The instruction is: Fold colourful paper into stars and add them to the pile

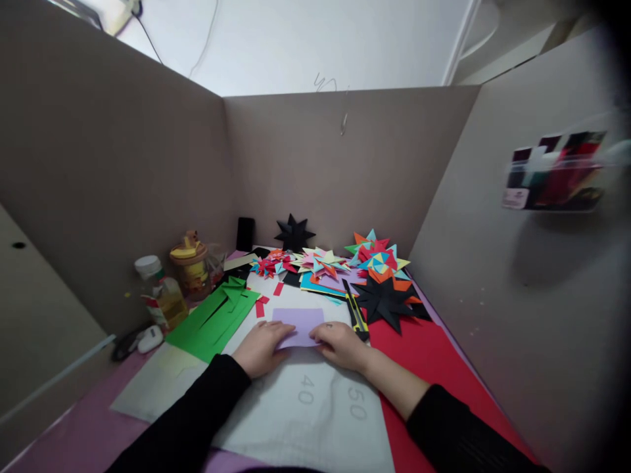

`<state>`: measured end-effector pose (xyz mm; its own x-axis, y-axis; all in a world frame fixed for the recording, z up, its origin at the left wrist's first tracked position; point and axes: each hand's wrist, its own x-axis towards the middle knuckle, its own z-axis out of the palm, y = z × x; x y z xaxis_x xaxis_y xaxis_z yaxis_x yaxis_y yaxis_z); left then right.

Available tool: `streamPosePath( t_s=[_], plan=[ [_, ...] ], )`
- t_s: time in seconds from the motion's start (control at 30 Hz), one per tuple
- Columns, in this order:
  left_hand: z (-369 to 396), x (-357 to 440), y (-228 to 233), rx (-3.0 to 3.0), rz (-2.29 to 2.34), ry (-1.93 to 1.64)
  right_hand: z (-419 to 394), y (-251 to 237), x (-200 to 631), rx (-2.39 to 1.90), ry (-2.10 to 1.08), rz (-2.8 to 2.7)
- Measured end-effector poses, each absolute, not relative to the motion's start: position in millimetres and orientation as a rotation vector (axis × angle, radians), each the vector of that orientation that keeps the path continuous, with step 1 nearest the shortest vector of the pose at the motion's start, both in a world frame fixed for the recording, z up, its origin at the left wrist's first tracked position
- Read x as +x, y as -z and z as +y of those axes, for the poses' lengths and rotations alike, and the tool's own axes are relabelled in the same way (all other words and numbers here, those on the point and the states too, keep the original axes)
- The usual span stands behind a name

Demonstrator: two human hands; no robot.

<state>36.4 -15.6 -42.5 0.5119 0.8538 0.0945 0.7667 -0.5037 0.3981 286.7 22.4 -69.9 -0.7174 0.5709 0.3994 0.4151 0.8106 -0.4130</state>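
Observation:
A lilac paper square [298, 323] lies flat on a translucent grey cutting mat [305, 407] printed with the numbers 40 and 50. My left hand [263, 348] presses on the paper's near left corner with its fingers flat. My right hand [340, 343] rests on the near right corner, fingertips on the sheet. Both wrists wear black sleeves. A yellow and black utility knife [355, 311] lies just beyond my right hand, on the edge of a red sheet [424, 355].
Green paper strips [217, 315] lie to the left. Folded paper stars, black [387, 300] and multicoloured [320, 263], crowd the back. A bottle [165, 295], a jar [191, 266] and a white object [149, 339] stand at the left. Cardboard walls [345, 164] enclose the desk.

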Motion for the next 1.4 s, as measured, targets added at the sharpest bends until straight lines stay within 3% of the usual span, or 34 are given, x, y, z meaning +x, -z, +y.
streamPosePath(
  t_s=[0.3,0.63,1.13,1.4],
  plan=[
    [-19,23,54,2.273,1.487,-0.749,34,82,295,-0.688,-0.611,-2.386],
    [-10,22,61,1.899,1.752,-0.875,42,88,278,-1.225,-1.001,-1.843],
    [-3,17,75,1.772,1.805,-0.918,45,73,262,-1.599,-0.814,-1.882],
    [-5,18,72,1.792,1.819,-0.904,48,83,264,-1.478,-1.023,-1.738]
  ],
)
